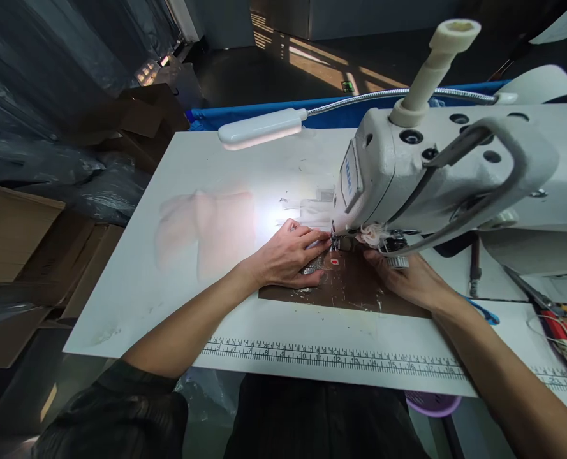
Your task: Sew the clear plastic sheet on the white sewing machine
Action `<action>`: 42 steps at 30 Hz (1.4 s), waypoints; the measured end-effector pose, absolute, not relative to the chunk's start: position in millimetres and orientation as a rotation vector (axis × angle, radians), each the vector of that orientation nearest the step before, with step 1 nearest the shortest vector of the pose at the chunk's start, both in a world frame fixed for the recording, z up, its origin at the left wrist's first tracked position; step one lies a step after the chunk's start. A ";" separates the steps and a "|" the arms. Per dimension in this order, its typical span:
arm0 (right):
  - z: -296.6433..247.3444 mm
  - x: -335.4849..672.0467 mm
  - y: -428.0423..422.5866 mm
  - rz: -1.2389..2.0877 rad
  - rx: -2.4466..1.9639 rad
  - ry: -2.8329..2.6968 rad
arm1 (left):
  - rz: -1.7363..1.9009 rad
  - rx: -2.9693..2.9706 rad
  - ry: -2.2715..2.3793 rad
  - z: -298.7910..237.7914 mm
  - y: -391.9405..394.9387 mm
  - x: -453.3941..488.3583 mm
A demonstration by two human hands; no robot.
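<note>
A white sewing machine [383, 166] reaches in from the right, its presser foot [341, 243] down near the middle of the table. My left hand [290, 258] lies palm down just left of the foot. Its fingers are stretched out, thumb apart, over a small greyish, shiny piece [314, 265] that they mostly cover. Right of the foot is my right hand [405, 280], partly behind the machine's knob; its fingertips are hidden, so I cannot see whether it holds anything. Beneath both hands is a brown, scuffed sheet [360, 296] with a small red-and-white mark.
A lit lamp [261, 129] on a bendy metal neck hangs over the white table [134, 268]. A printed ruler [331, 358] follows the front edge. At right lie scissors [536, 290] and red- and yellow-handled tools [563, 341]. Cardboard boxes [20, 236] stand left.
</note>
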State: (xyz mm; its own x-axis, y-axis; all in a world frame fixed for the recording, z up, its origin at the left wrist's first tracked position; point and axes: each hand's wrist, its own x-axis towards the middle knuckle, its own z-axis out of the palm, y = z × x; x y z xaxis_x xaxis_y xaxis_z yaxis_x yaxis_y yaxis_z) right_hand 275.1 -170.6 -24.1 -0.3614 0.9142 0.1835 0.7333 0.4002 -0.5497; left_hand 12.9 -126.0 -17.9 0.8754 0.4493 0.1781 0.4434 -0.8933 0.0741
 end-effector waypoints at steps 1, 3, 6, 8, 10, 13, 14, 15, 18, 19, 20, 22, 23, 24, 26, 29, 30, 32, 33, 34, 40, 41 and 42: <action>-23.8 274.7 -173.1 0.589 -1.417 -2.193 | 0.300 3.006 0.724 -18.2 -126.6 13.1; -22.2 274.5 -177.9 0.716 -1.460 -2.153 | 0.296 3.000 0.754 -18.1 -127.8 13.2; -21.6 274.3 -180.9 0.779 -1.512 -2.063 | 0.290 2.977 0.801 -17.1 -128.2 13.2; -22.7 273.2 -180.1 0.771 -1.513 -2.017 | 0.297 2.926 0.808 -16.8 -127.1 12.9; -23.7 271.4 -179.1 0.750 -1.518 -2.009 | 0.308 2.862 0.804 -17.4 -126.2 12.5; -25.3 267.6 -179.8 0.664 -1.576 -2.027 | 0.321 2.814 0.820 -19.4 -128.0 11.8; -26.6 266.3 -180.9 0.628 -1.592 -2.035 | 0.336 2.818 0.829 -19.9 -129.4 11.7; -28.7 265.1 -182.2 0.594 -1.603 -2.041 | 0.361 2.830 0.843 -20.2 -130.5 11.7; -40.1 263.3 -186.3 0.517 -1.600 -2.060 | 0.443 2.884 0.897 -18.2 -125.5 14.7; -45.4 263.4 -187.0 0.493 -1.588 -2.074 | 0.437 2.891 0.919 -16.4 -119.0 16.9; -50.9 263.7 -187.2 0.451 -1.583 -2.083 | 0.402 2.881 0.943 -13.9 -109.7 19.8; -61.7 265.0 -186.1 0.374 -1.567 -2.141 | 0.306 2.773 1.031 -7.6 -84.1 26.9; -66.4 265.8 -185.1 0.331 -1.561 -2.167 | 0.246 2.678 1.059 -4.4 -69.2 30.6; -70.3 266.6 -184.0 0.306 -1.554 -2.186 | 0.239 2.652 1.081 -1.5 -54.1 34.1; -75.9 268.2 -182.1 0.274 -1.555 -2.208 | 0.242 2.606 1.130 2.1 -27.0 39.2; -79.2 269.9 -180.1 0.248 -1.557 -2.216 | 0.302 2.538 1.300 1.6 -1.9 40.1; -79.4 270.2 -179.6 0.244 -1.545 -2.220 | 0.334 2.526 1.353 0.8 1.5 38.7; -79.2 270.4 -178.9 0.231 -1.510 -2.226 | 0.391 2.519 1.431 -0.3 1.3 35.2; -79.2 270.4 -178.7 0.221 -1.491 -2.229 | 0.411 2.524 1.448 -0.5 -1.9 33.7; -79.4 270.3 -178.5 0.207 -1.474 -2.232 | 0.425 2.536 1.448 -0.6 -6.8 32.8; -82.5 269.6 -177.5 0.122 -1.443 -2.246 | 0.334 2.737 1.215 -7.2 -53.3 34.1; -82.2 269.4 -177.6 0.116 -1.439 -2.243 | 0.297 2.785 1.184 -9.1 -60.4 33.0; -81.5 269.2 -177.9 0.114 -1.433 -2.239 | 0.269 2.820 1.172 -10.5 -66.6 30.7</action>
